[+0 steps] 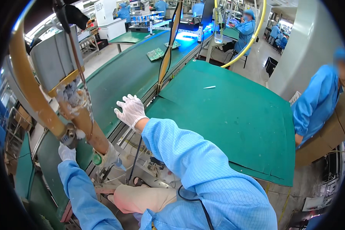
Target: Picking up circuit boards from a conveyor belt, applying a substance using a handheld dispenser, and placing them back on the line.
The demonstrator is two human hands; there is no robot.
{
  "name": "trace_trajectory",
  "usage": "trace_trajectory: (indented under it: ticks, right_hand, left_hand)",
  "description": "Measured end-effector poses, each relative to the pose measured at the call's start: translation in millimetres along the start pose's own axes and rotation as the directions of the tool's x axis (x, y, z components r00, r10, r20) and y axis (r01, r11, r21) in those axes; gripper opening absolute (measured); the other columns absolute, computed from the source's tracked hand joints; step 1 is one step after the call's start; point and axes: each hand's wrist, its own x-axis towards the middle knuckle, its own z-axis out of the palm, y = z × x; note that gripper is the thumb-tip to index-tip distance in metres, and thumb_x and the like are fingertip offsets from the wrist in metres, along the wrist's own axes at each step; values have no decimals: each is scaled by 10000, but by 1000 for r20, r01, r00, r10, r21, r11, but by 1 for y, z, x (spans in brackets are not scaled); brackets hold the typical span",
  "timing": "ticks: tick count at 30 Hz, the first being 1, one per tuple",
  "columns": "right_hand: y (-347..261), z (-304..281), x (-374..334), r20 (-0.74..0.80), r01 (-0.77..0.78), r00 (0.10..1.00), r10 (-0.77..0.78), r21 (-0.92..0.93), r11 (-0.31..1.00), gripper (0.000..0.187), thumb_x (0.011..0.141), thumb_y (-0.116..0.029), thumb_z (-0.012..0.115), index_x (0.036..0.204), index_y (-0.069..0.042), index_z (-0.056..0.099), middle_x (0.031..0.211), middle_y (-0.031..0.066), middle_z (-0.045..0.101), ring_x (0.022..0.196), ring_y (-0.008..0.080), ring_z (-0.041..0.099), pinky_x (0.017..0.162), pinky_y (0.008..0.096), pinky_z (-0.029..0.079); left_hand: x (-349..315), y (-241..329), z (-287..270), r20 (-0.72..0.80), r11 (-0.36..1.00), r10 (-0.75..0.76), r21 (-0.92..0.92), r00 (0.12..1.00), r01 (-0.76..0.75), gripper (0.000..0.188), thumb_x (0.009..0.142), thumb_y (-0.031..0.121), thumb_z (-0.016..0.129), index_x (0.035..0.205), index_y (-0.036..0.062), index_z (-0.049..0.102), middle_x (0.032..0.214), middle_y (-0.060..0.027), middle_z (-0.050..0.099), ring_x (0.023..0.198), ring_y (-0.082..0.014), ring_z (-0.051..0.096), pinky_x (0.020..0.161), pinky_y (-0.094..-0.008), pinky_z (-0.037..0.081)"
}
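Left of centre, the right hand [131, 110] spreads its gloved fingers at the green belt [111, 84]'s edge. The left hand [67, 153] (partly hidden, its grip I cannot tell) is lower left; a circuit board [155, 54] lies on the belt, upper centre.

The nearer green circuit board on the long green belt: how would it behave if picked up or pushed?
The green circuit board would probably feel stiff: its edges look straight. It may be fragile, as small pale parts seem to dot its face. Lying flat on the green belt, it would likely slide rather than roll.
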Motion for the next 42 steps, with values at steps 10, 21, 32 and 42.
trace_trajectory:
  ticks: [10, 21, 32, 42]
  right_hand:
    - [-1, 6, -1, -96, 64, 993, -70, -68, 996, 351, 889, -417, 569, 1063, -148, 714, 1075, 108, 649, 1124, 305, 556, 996, 445, 411]
    - [10, -19, -5, 39, 17, 999, -14, -85, 996, 378, 889, -430, 562, 1095, -144, 700, 1117, 102, 635, 1142, 280, 537, 1000, 435, 400]
    - [-27, -23, 0, -77, 332, 940, -333, -25, 943, 224, 915, -261, 629, 1031, -86, 709, 1102, 86, 694, 1053, 269, 632, 930, 386, 489]
    - [22, -1, 69, 365, 105, 925, -104, 16, 994, 514, 987, -365, 516, 1371, -25, 521, 1433, 154, 498, 1305, 321, 474, 1117, 386, 328]
  left_hand:
    - [40, -64, 41, -474, 984, -15, -161, 880, -71, 408, 985, 169, 527, 1349, -11, 483, 1425, -168, 463, 1274, -277, 493, 1093, -316, 444]
    - [-5, 8, 3, -26, 999, 18, 29, 999, -17, 475, 950, 382, 583, 1329, 97, 557, 1348, -142, 567, 1241, -276, 545, 1001, -370, 469]
    - [-18, 14, -51, -2, 992, -99, 82, 995, 99, 346, 942, 325, 416, 999, 163, 716, 1088, -100, 691, 1031, -320, 649, 863, -444, 523]
    - [-22, 17, -38, -271, 966, -254, -116, 928, 230, 300, 936, 383, 547, 1094, 130, 577, 1047, -76, 610, 1012, -237, 615, 791, -396, 508]
